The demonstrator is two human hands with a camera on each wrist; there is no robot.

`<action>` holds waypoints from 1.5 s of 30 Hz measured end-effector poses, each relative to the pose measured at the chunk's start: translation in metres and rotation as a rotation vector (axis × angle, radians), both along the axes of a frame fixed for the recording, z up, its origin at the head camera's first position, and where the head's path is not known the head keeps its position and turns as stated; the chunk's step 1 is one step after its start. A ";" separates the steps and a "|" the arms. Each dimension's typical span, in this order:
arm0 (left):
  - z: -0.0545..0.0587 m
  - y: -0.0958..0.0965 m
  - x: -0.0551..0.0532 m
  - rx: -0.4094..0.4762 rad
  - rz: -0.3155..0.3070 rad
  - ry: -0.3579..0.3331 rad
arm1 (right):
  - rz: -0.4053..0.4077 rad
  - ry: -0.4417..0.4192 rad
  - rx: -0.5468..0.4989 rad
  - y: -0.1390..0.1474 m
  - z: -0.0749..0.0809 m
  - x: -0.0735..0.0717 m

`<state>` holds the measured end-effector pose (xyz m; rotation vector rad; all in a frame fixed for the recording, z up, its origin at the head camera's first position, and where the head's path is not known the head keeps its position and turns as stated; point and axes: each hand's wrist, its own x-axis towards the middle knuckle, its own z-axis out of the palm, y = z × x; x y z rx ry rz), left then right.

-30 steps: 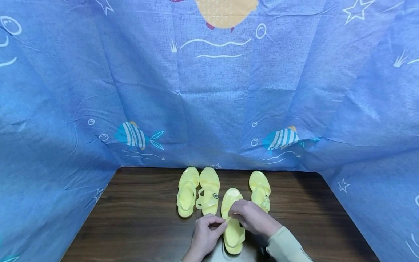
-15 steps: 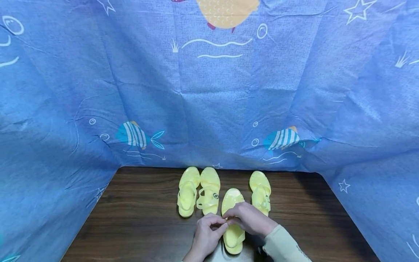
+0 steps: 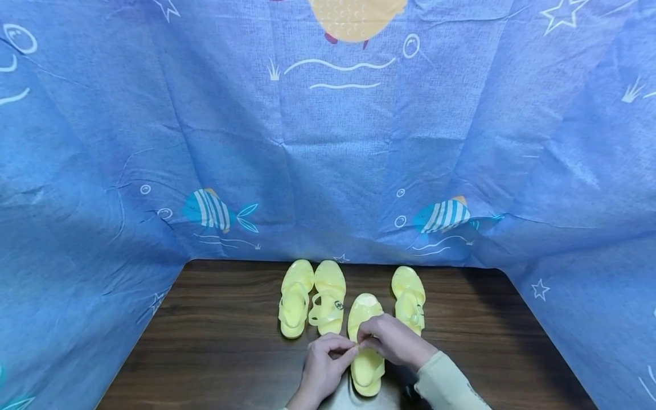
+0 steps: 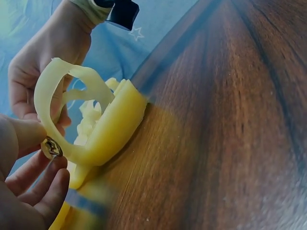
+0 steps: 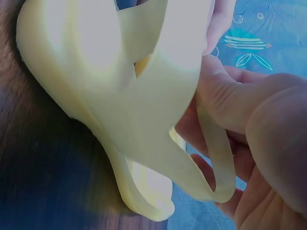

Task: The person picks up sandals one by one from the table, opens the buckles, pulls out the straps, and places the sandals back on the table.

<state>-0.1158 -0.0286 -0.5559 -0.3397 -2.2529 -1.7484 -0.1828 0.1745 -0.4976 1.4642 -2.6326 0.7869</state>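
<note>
A pale yellow jelly sandal (image 3: 365,373) lies toe-away on the table in front of me, its toe end glossy. My left hand (image 3: 324,367) is at its left side; in the left wrist view, thumb and fingers pinch the strap by a small round metal buckle (image 4: 52,147). Reaching over from the right, my right hand (image 3: 393,340) pinches the ankle strap (image 5: 223,158) between thumb and fingers, which covers part of the sandal in the head view. The strap bows upward in a loop above the heel. Both hands' fingertips meet near the buckle.
Two matching sandals, a left one (image 3: 294,310) and one with its buckle showing (image 3: 329,296), stand side by side at the back. Another sandal (image 3: 407,293) is beyond my right hand. Blue fish-print cloth (image 3: 328,171) walls in the dark wooden table (image 3: 230,341).
My right fingertips have shifted left to the left hand's fingertips and then slightly back to the right. The left hand and the sandals stay nearly still.
</note>
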 end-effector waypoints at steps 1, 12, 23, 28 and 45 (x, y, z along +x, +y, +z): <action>0.000 0.000 0.000 0.007 -0.003 -0.001 | -0.007 0.008 0.003 0.001 0.001 0.000; 0.001 0.001 -0.001 0.005 -0.005 0.016 | 0.037 0.104 0.005 0.002 0.005 -0.002; 0.003 0.004 -0.002 -0.022 0.015 0.048 | 0.033 -0.054 0.030 -0.003 0.004 -0.001; 0.002 0.003 -0.001 -0.014 0.011 0.028 | 0.047 -0.028 0.010 -0.003 0.003 -0.001; 0.000 0.000 0.003 0.044 0.004 0.016 | -0.014 0.123 -0.021 0.016 0.004 -0.004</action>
